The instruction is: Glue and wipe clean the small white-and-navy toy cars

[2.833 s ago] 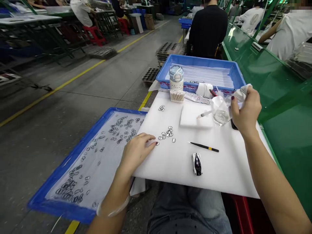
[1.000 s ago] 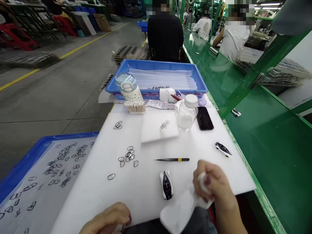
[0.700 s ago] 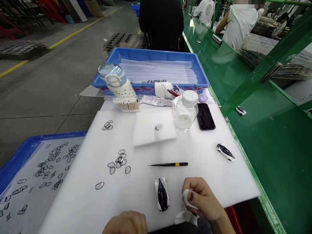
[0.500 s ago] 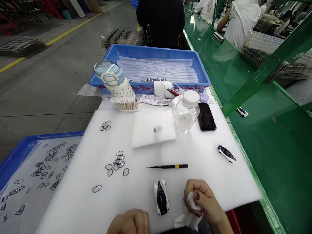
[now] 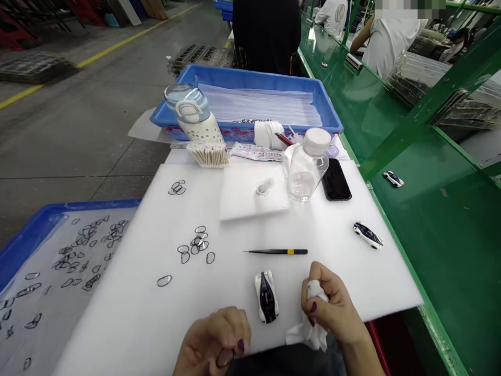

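Note:
My left hand [image 5: 217, 334] is at the near edge of the white foam board, closed on a small dark-rimmed oval piece [image 5: 225, 357] between thumb and fingers. To the right, my right hand [image 5: 329, 308] grips a crumpled white cloth [image 5: 309, 334], whose loose end hangs down. Between the hands a white and black toy car [image 5: 266, 297] lies on the board, touched by neither. Black tweezers [image 5: 277, 251] with a yellow band lie just beyond it. Several more dark-rimmed oval pieces [image 5: 198, 243] are spread on the board's left side.
A smaller foam pad [image 5: 250, 203], a clear jar [image 5: 305, 177], a phone [image 5: 336, 180] and cotton swabs [image 5: 209, 155] stand or lie farther back. Another toy car [image 5: 368, 235] is at right, beside the green bench [image 5: 438, 219]. Blue trays [image 5: 250, 73] hold sheets and oval pieces.
My left hand has risen into fuller view, showing the oval piece in its fingers. The right hand still grips the cloth, slightly higher in view. The whole scene has shifted a little with the camera.

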